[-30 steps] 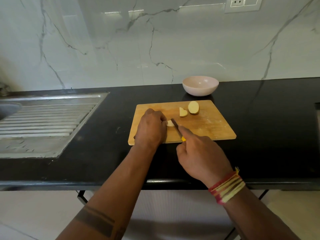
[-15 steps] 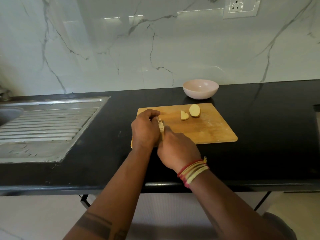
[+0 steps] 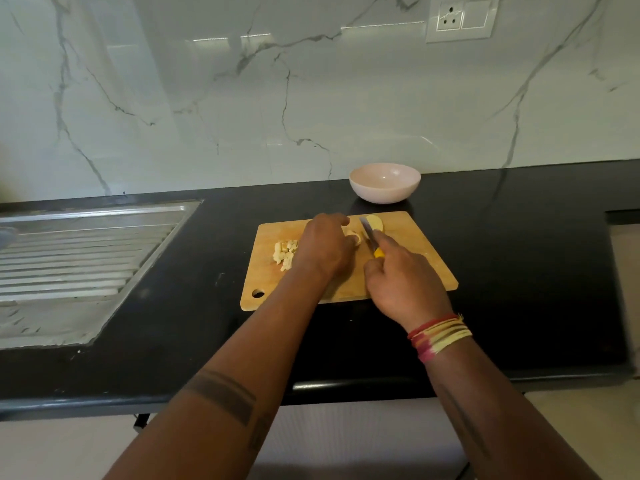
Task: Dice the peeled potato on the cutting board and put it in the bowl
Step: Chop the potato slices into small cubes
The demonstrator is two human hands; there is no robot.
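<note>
A wooden cutting board (image 3: 415, 258) lies on the black counter. A small pile of diced potato (image 3: 285, 254) sits on its left part. My left hand (image 3: 327, 245) holds a potato piece (image 3: 354, 234) down near the board's far edge, fingers curled over it. My right hand (image 3: 401, 282) grips a yellow-handled knife (image 3: 370, 235), its blade pointing away beside that piece. Just right of the blade lies another potato piece (image 3: 375, 223). A pale pink bowl (image 3: 384, 183) stands behind the board; nothing shows inside it.
A steel sink drainboard (image 3: 79, 258) fills the counter's left side. A marble wall with a socket plate (image 3: 460, 17) rises behind. The counter's front edge (image 3: 346, 386) runs below my forearms. A gap (image 3: 623, 216) cuts the counter at the far right.
Both hands moved from the board's near left side to its far edge. A pile of diced potato now lies uncovered on the left. My left hand now holds another potato piece.
</note>
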